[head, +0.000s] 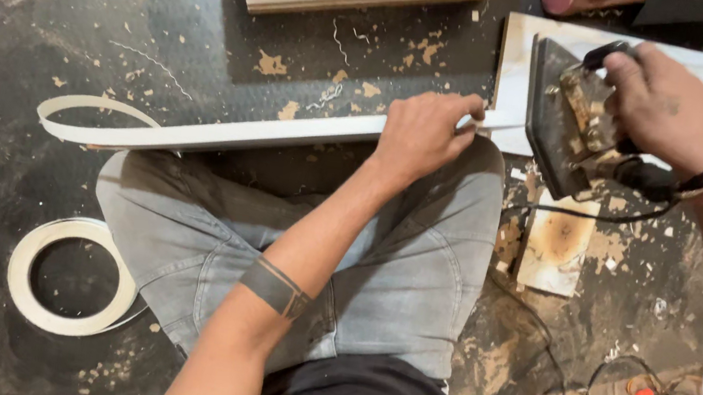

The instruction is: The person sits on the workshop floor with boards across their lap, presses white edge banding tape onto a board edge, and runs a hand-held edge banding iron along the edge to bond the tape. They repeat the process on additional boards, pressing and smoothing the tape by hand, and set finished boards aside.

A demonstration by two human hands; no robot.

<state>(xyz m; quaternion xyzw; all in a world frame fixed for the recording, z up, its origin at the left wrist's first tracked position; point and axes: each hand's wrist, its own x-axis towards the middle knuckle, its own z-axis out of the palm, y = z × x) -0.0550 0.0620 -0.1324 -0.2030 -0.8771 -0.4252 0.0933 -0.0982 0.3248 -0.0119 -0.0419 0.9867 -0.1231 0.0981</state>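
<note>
Tape comes first at the far left: a white roll of edge banding lies flat on the dark floor at about eight o'clock from your knee. From it, look up to the loose white strip — its long axis runs nearly level from a curled end at nine o'clock toward the white board at three. Your left hand sits on the strip's right end, fingers closed in a pinch on it, just at the board's edge. Directly to three o'clock of that pinch, your right hand is wrapped shut around the handle of the old iron, which rests on the board — so the left hand is nearer the strip.
</note>
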